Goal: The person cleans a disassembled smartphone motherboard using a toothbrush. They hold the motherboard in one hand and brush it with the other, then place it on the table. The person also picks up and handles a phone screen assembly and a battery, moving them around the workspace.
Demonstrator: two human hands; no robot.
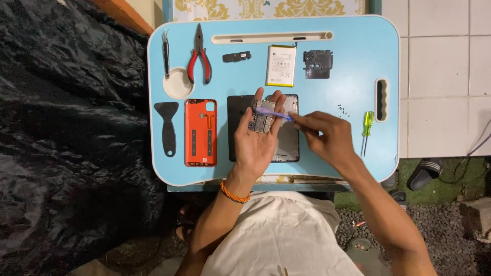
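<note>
Circuit board (262, 121) rests mid-frame in my cupped left hand (258, 140) while my right hand (327, 137) pinches a purple brush (272, 113) onto it; phone already stripped, with orange back cover (200, 132), battery (281, 65) and open body (289, 138) laid out on the blue tray (353, 61), reassembly outstanding.

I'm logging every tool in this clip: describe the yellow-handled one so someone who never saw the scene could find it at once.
Start at the light blue tray table and go to its right edge, where a dark oval handle slot is cut through. Just left of that slot lies the small screwdriver, pointing toward the person, with tiny loose screws nearby. Its translucent yellow-green handle sets it apart from the red-handled pliers and black scraper on the far left.
</note>
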